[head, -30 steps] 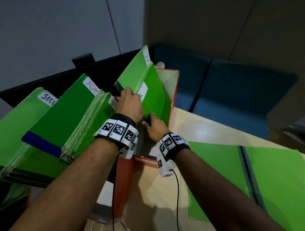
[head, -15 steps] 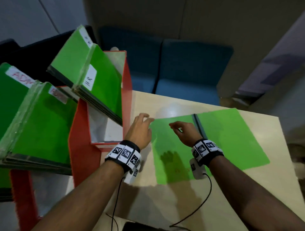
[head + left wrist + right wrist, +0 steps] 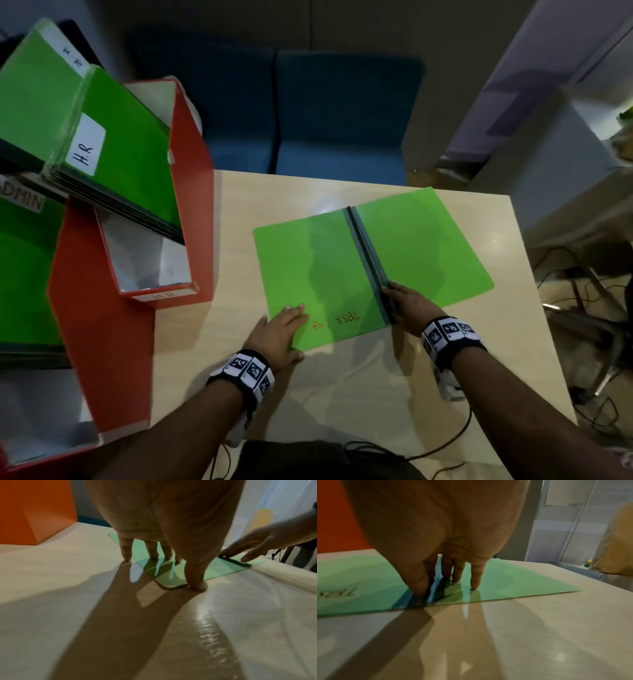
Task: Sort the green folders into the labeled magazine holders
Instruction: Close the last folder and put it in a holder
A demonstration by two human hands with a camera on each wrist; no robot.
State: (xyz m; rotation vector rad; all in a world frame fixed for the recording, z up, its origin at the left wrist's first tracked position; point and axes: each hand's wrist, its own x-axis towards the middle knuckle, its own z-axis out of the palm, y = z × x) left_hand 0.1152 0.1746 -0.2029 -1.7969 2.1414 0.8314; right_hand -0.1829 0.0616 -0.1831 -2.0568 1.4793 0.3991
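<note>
Two green folders lie flat side by side on the table, dark spines [image 3: 364,257] meeting in the middle. The left folder [image 3: 318,267] carries red writing near its front edge; the right folder [image 3: 424,246] is plain. My left hand [image 3: 294,330] presses straight fingers on the left folder's near corner [image 3: 171,582], thumb at its edge. My right hand [image 3: 394,298] pinches the near end of the spine [image 3: 435,588] between thumb and fingers. The red holder labeled HR [image 3: 191,171] stands at left with HR folders [image 3: 137,154] leaning in it.
A second red holder [image 3: 102,342] with an ADMIN folder [image 3: 27,274] stands nearer at far left. Bare tabletop [image 3: 342,394] lies in front of the folders. Blue seats [image 3: 342,113] stand behind the table, and cables [image 3: 582,291] run over the floor at right.
Both hands left the folders in the HR holder and came down onto the folders on the table. The left landed on the near corner, the right on the spine.
</note>
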